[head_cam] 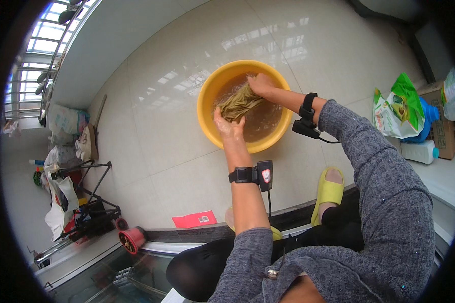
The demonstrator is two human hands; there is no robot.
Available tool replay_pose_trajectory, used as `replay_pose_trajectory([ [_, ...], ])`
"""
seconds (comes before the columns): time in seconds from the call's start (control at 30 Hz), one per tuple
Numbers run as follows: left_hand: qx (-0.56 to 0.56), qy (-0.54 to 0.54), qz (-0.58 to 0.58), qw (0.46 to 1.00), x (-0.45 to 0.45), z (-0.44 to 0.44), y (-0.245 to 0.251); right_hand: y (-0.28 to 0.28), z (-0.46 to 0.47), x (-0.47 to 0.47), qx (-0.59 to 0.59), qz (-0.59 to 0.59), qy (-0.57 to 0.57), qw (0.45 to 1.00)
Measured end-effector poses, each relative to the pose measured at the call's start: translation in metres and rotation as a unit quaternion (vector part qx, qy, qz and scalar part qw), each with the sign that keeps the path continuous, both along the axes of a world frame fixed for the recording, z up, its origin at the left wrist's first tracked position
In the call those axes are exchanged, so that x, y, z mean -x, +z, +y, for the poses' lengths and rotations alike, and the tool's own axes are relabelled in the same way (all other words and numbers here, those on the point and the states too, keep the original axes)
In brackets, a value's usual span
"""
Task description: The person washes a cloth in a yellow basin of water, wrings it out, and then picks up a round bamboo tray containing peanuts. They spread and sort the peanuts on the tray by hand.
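Note:
A yellow plastic basin [203, 121] stands on the tiled floor, holding murky brownish water. In it, a wet olive-green cloth [238, 104] is stretched between my two hands. My left hand [229, 125] supports the cloth's lower left end, thumb and fingers around its edge. Curled over the upper right end of the cloth is my right hand [261, 85], its fingertips partly hidden. Both forearms wear black straps with small devices and cables.
A pink packet [194, 219] lies on the floor near my feet in yellow-green slippers [330, 187]. At right are a green-and-white bag [400, 110], a white bottle [419, 151] and a cardboard box [443, 132]. At left stand a black folding cart frame [94, 195] and a red pot [132, 239].

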State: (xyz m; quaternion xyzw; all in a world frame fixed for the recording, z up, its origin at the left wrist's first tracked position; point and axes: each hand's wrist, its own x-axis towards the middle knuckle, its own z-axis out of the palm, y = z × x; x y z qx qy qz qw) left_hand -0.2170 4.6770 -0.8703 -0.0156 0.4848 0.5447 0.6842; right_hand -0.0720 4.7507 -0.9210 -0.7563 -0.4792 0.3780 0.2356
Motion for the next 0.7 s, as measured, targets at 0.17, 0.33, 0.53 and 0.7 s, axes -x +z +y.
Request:
replay_pose_trajectory([
  [0.17,0.08,-0.06,0.004,0.995,0.011,-0.021,-0.022,-0.044,-0.036,-0.004,-0.112,-0.168,0.179,0.963],
  [0.33,0.019,-0.078,-0.081,0.993,0.006,-0.023,-0.035,-0.014,-0.046,0.015,0.105,0.091,0.177,0.974],
  [0.53,-0.033,-0.052,-0.08,0.995,0.024,-0.012,-0.041,0.071,-0.078,0.025,-0.019,0.226,0.384,0.895],
  [0.7,-0.146,-0.139,-0.166,0.965,0.026,-0.01,-0.056,0.111,-0.108,0.033,-0.184,0.172,0.388,0.887],
])
